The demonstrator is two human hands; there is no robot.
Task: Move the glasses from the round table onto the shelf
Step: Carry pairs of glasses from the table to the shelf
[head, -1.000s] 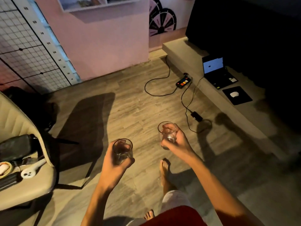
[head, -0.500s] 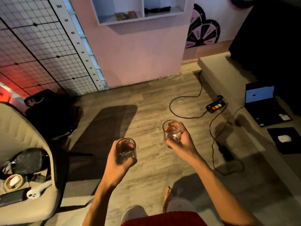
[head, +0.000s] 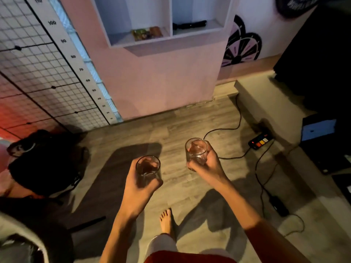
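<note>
My left hand (head: 139, 188) is wrapped around a clear short glass (head: 148, 168), held upright over the wooden floor. My right hand (head: 208, 165) grips a second clear glass (head: 196, 151), a little higher and farther forward. The white wall shelf (head: 165, 41) hangs on the pink wall ahead and above both hands. Its left compartment holds a small colourful packet (head: 147, 33); its right compartment holds a dark long object (head: 190, 25). The round table is out of view.
A wire grid panel with a height ruler (head: 57, 73) leans at the left. A black bag (head: 41, 162) lies on the floor at the left. Cables and a power strip (head: 260, 142) run along the right, beside a raised step with a laptop (head: 319, 128).
The view has swung up and closer to the pink wall; the shelf now shows much larger. Both hands still hold their glasses, and the chair at the left has slid mostly out of view.
</note>
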